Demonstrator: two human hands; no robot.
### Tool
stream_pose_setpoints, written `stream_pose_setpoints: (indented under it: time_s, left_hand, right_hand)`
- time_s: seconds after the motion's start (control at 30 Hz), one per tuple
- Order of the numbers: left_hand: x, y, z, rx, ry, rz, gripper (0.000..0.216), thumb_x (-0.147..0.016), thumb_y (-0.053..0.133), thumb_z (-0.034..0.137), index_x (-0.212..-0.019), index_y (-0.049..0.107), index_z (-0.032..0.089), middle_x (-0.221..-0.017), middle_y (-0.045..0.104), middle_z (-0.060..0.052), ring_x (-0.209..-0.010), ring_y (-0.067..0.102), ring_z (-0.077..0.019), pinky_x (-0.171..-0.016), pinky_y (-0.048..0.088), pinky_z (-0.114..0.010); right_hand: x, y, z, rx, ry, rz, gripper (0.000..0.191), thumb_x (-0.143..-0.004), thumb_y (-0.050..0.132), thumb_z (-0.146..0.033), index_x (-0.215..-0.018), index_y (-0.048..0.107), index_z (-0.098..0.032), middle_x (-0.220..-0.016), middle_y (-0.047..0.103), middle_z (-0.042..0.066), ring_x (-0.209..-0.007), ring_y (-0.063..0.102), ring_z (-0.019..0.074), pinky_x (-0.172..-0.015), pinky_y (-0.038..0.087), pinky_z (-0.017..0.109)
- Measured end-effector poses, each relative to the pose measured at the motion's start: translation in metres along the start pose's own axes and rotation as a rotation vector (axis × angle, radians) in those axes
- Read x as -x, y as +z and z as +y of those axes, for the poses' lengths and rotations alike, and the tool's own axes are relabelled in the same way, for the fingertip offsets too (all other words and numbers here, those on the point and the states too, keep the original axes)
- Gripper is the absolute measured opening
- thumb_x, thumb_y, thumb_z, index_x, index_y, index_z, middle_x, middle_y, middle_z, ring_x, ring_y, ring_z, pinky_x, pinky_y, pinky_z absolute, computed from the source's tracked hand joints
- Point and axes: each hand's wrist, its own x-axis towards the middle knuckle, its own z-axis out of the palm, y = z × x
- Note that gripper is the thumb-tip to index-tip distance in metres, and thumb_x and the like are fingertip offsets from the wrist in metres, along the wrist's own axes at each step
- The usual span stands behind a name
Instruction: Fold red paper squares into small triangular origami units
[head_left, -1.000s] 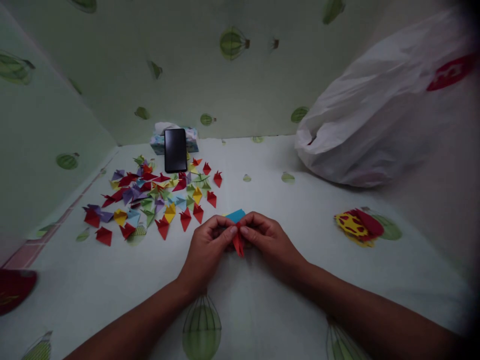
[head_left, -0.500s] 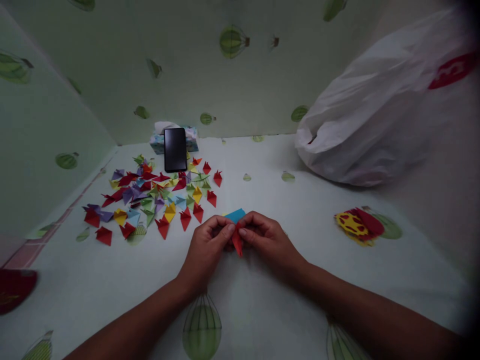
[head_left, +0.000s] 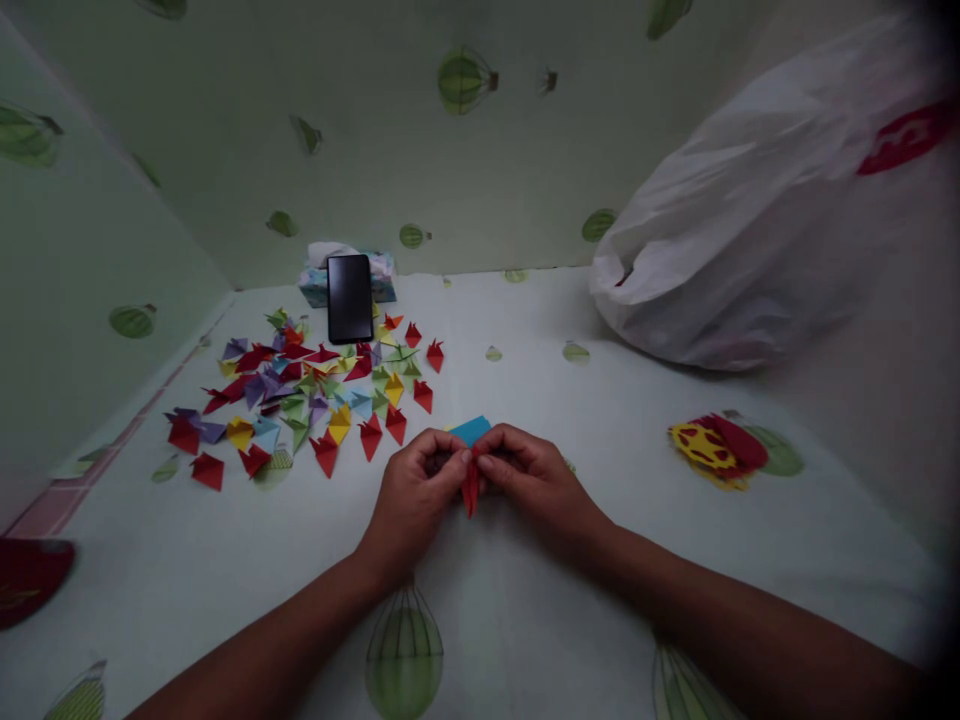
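Observation:
My left hand (head_left: 411,495) and my right hand (head_left: 529,480) meet at the middle of the table, fingertips pinched together on a small folded red paper piece (head_left: 470,490) that points down between the thumbs. Just behind the fingers lies a blue paper (head_left: 471,430) on the table, partly hidden by my hands. To the left, several folded paper triangles (head_left: 300,395) in red, yellow, green, purple and blue are spread over the cloth.
A black phone (head_left: 349,298) leans on a tissue box (head_left: 379,270) at the back. A big white plastic bag (head_left: 757,230) fills the right rear. A red and yellow paper shape (head_left: 716,450) lies at the right. The tablecloth (head_left: 525,620) has green balloon prints.
The red piece has turned slightly in my fingers, its tip now pointing more straight down. Both hands stay in about the same place.

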Motion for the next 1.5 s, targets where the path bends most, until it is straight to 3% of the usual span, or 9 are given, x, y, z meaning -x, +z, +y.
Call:
stream_pose_setpoints:
  time_s: [0.53,1.13,1.5]
  left_hand:
    - [0.0008,-0.001,-0.0039,0.008,0.034,0.005,0.017,-0.084,0.066,0.031,-0.079,0.061,0.016,-0.066,0.065,0.002,-0.059,0.057,-0.0099,-0.06,0.045,-0.022]
    - [0.0017,-0.0005,-0.0059,-0.027,0.029,0.03,0.016,-0.08,0.067,0.03,-0.083,0.062,0.016,-0.073,0.066,0.0,-0.066,0.063,-0.0137,-0.061,0.051,-0.025]
    - [0.001,-0.0002,-0.0051,-0.046,0.047,0.022,0.015,-0.082,0.066,0.03,-0.082,0.061,0.016,-0.072,0.064,0.001,-0.064,0.06,-0.0119,-0.06,0.049,-0.023]
  right_hand:
    - [0.0002,0.0014,-0.0016,-0.166,0.071,0.004,0.016,-0.086,0.067,-0.031,-0.08,0.063,-0.016,-0.068,0.062,-0.002,-0.065,0.059,0.0104,-0.07,0.051,0.027]
    - [-0.0006,-0.0004,-0.0029,0.054,-0.013,0.032,0.015,-0.087,0.062,-0.031,-0.08,0.062,-0.018,-0.071,0.062,-0.001,-0.066,0.06,0.0122,-0.066,0.05,0.027]
    - [-0.001,-0.0001,-0.0062,0.047,0.018,0.037,0.017,-0.087,0.063,-0.032,-0.079,0.061,-0.018,-0.073,0.063,0.0,-0.068,0.059,0.0128,-0.068,0.048,0.028]
